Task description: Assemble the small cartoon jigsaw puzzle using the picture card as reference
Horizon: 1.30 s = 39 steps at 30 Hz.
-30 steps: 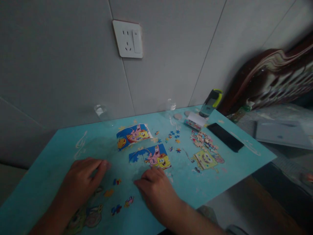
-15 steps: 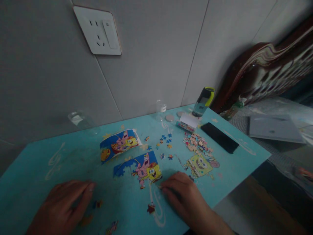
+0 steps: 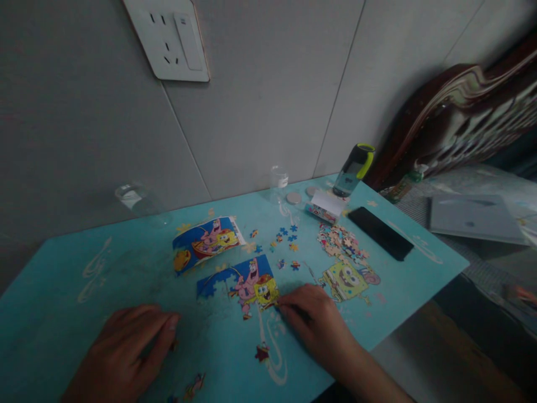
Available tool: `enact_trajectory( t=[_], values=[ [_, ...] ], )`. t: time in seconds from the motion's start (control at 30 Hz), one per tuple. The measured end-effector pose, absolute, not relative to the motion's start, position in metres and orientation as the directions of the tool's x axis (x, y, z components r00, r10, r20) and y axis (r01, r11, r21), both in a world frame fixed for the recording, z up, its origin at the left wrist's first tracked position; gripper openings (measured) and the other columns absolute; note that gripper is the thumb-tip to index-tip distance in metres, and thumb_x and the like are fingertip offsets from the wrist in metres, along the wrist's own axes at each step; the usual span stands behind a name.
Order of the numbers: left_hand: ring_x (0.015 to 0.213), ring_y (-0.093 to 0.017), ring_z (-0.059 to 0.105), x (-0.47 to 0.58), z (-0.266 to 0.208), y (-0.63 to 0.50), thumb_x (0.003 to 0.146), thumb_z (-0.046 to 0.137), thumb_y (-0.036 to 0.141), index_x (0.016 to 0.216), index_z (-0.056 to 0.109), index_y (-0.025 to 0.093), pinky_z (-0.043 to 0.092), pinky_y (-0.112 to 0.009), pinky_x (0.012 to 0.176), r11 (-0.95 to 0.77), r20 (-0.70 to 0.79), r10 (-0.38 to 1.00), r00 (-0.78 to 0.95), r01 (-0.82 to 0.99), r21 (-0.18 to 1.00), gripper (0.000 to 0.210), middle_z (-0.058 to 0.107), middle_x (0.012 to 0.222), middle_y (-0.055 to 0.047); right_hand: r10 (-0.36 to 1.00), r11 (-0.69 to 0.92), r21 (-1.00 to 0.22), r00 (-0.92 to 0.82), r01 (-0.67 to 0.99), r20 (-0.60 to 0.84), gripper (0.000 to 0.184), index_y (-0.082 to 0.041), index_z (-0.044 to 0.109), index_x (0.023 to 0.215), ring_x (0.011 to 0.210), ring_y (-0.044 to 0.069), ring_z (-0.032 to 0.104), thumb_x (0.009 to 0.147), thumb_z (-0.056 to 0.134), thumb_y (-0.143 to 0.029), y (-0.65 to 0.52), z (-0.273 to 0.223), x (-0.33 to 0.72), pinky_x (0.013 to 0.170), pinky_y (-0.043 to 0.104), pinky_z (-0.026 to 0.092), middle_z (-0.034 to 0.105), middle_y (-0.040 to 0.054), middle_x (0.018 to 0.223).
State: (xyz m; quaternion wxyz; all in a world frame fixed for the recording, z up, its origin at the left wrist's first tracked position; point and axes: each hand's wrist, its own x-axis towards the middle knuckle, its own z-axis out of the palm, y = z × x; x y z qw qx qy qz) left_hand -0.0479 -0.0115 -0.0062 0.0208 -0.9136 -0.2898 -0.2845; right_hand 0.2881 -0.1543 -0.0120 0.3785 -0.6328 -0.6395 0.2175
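Observation:
A partly joined cartoon jigsaw puzzle (image 3: 251, 285) lies on the turquoise table (image 3: 138, 263). At its lower right corner, my right hand (image 3: 312, 313) pinches a small puzzle piece, mostly hidden by the fingertips, against the edge. My left hand (image 3: 130, 347) hovers low at the front left, thumb and fingers together; anything between them is hidden. Just under its thumb a loose piece shows in part. A dark red piece (image 3: 262, 353) and a few joined pieces (image 3: 195, 386) lie nearer to me. Behind the puzzle is the picture sheet (image 3: 207, 243) with the matching scene.
Several loose pieces (image 3: 287, 238) lie right of the picture sheet, and a larger pile (image 3: 342, 243) sits farther right. Along the back are clear plastic jars (image 3: 142, 204), round lids (image 3: 293, 198), a small box (image 3: 323, 210) and a bottle (image 3: 350, 173). A black phone (image 3: 380, 232) lies at right.
My right hand has moved up slightly, bringing its fingertips against the puzzle's lower right corner. My left hand has shifted right, over loose pieces that showed before. The view has tilted slightly.

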Motion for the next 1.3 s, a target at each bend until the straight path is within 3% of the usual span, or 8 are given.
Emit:
enact_trajectory(
  t=[0.13,0.27,0.43,0.7,1.0,1.17,1.3],
  values=[
    [0.085,-0.018,0.067,-0.039,-0.005,-0.011,0.101,0.055,0.023,0.093,0.070,0.022,0.051,-0.037,0.085,-0.839,0.484,0.527,0.699,0.517,0.168,0.016,0.072,0.088,-0.001,0.972,0.094,-0.761,0.107,0.642,0.210,0.016,-0.028,0.075,0.107,0.092,0.020,0.068,0.099,0.062,-0.027,-0.153,-0.013,0.290,0.088,0.040,0.052,0.075,0.0021,0.098],
    [0.094,-0.021,0.065,-0.005,0.011,-0.014,0.101,0.054,0.026,0.109,0.071,0.020,0.048,-0.041,0.093,-0.896,0.491,0.418,0.764,0.436,0.084,0.019,0.072,0.099,-0.004,0.972,0.106,-0.767,0.097,0.633,0.214,0.015,-0.026,0.075,0.105,0.090,0.020,0.069,0.099,0.061,-0.029,-0.150,-0.009,0.292,0.084,0.039,0.053,0.076,0.0032,0.097],
    [0.101,-0.025,0.064,0.047,0.024,-0.030,0.100,0.052,0.019,0.112,0.070,0.016,0.052,-0.044,0.089,-0.941,0.436,0.319,0.842,0.336,0.040,0.022,0.070,0.103,-0.008,0.975,0.164,-0.733,0.005,0.660,0.223,0.017,-0.026,0.075,0.108,0.089,0.020,0.069,0.100,0.061,-0.028,-0.138,-0.007,0.291,0.084,0.039,0.053,0.076,0.0037,0.097],
    [0.117,-0.026,0.061,0.045,0.007,-0.052,0.100,0.053,0.017,0.123,0.066,0.014,0.052,-0.048,0.101,-0.923,0.396,0.385,0.834,0.342,0.175,0.027,0.066,0.122,-0.011,0.963,0.195,-0.648,-0.017,0.736,0.270,0.016,-0.025,0.076,0.107,0.089,0.021,0.068,0.098,0.062,-0.026,-0.127,-0.010,0.284,0.085,0.039,0.052,0.076,0.0046,0.096],
    [0.127,-0.026,0.057,0.042,0.004,-0.055,0.102,0.050,0.019,0.129,0.062,0.014,0.044,-0.050,0.109,-0.939,0.345,0.343,0.874,0.314,0.140,0.030,0.066,0.128,-0.012,0.953,0.254,-0.579,-0.098,0.774,0.288,0.020,-0.024,0.076,0.112,0.092,0.023,0.067,0.099,0.062,-0.029,-0.124,-0.005,0.277,0.086,0.042,0.053,0.074,0.0074,0.099],
    [0.123,-0.025,0.060,0.041,0.003,-0.057,0.102,0.052,0.019,0.124,0.064,0.015,0.043,-0.050,0.109,-0.935,0.327,0.352,0.877,0.317,0.156,0.026,0.067,0.127,-0.011,0.954,0.222,-0.622,-0.035,0.751,0.298,0.021,-0.023,0.075,0.112,0.094,0.023,0.066,0.101,0.057,-0.027,-0.126,-0.006,0.278,0.086,0.040,0.054,0.072,0.0083,0.099],
    [0.123,-0.025,0.060,0.041,0.002,-0.057,0.102,0.052,0.018,0.124,0.064,0.015,0.042,-0.049,0.110,-0.931,0.325,0.363,0.873,0.327,0.162,0.026,0.068,0.126,-0.010,0.959,0.213,-0.600,-0.047,0.771,0.280,0.017,-0.024,0.075,0.109,0.094,0.023,0.065,0.097,0.066,-0.032,-0.128,-0.004,0.279,0.087,0.041,0.052,0.071,0.0075,0.099]
  ],
)
